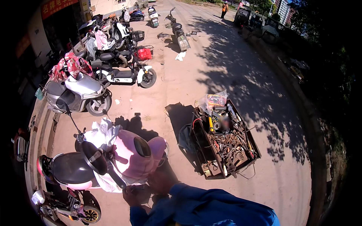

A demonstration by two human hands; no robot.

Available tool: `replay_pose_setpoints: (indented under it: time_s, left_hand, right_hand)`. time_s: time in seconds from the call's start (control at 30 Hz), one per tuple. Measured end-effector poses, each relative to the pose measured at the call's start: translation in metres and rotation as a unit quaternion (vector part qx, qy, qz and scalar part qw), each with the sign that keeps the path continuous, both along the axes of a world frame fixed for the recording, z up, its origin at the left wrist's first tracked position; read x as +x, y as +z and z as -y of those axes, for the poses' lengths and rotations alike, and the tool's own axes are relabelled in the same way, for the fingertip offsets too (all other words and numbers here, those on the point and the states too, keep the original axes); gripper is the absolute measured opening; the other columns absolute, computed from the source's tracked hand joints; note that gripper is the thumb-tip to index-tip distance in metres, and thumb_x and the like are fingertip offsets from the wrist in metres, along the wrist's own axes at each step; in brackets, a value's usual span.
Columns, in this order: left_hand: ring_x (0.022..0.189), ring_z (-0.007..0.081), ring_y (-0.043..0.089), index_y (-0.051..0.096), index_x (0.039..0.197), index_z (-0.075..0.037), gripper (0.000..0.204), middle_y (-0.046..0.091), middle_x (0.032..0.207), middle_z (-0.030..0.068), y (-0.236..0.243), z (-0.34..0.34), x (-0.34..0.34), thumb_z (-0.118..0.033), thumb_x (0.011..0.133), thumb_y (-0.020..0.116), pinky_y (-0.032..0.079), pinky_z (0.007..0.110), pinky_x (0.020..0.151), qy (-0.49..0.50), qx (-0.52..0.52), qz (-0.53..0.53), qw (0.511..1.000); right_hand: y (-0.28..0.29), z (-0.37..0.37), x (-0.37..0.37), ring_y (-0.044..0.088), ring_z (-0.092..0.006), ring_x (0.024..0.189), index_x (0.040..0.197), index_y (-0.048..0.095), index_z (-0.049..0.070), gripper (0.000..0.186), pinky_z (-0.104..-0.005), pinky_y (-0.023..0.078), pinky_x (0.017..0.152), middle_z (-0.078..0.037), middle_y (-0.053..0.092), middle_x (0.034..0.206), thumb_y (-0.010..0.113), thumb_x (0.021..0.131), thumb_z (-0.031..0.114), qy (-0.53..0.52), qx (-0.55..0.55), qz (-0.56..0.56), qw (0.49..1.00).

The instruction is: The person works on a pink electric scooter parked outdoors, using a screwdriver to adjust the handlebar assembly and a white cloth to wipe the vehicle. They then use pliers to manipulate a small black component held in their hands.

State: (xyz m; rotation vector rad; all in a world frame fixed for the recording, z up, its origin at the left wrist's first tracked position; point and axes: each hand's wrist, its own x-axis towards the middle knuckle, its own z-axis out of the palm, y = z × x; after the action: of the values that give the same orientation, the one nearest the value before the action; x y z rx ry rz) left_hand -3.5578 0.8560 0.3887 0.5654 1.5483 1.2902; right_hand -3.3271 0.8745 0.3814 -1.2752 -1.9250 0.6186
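Pink glossy scooter (132, 158), both hands (160, 180) touching

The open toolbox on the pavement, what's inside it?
The toolbox holds a jumble of rusty hand tools, a yellow-handled tool and a clear plastic bag at its far end. Lower layers are covered.

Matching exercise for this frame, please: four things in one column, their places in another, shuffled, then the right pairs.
1. pink scooter with black seat
2. open metal toolbox full of rusty tools
3. silver scooter with red patterned cover
4. person in orange top

A. far up the road, top of picture
B. right of the hands, on the pavement
C. directly at the hands
D. left, behind the nearest scooter

Pairs: 1-C, 2-B, 3-D, 4-A
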Motion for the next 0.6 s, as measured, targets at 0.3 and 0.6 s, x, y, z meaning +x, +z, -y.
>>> replay_pose_setpoints:
  time_s: [0.3,0.6]
  left_hand:
    - [0.085,0.0172,0.064,0.058,0.112,-0.011,0.024,0.069,0.093,0.0075,-0.018,0.020,-0.092,-0.031,0.101,0.063,0.053,0.031,0.074,0.124,0.115,-0.015,0.986]
    - [0.086,0.0157,0.058,0.054,0.114,-0.007,0.020,0.059,0.097,0.0053,0.022,0.007,-0.159,-0.025,0.106,0.058,0.049,0.030,0.081,0.115,0.227,-0.023,0.967]
  right_hand:
    - [0.151,-0.049,-0.014,0.062,-0.0361,0.107,0.133,0.054,0.005,0.042,-0.0446,0.050,0.097,-0.017,0.060,0.122,0.065,0.092,0.009,-0.087,0.026,-0.210,0.973]
    - [0.217,-0.091,-0.108,0.060,-0.0330,0.107,0.139,0.045,0.002,0.049,-0.0394,0.048,0.095,-0.019,0.058,0.125,0.066,0.095,0.010,-0.119,0.124,-0.322,0.931]
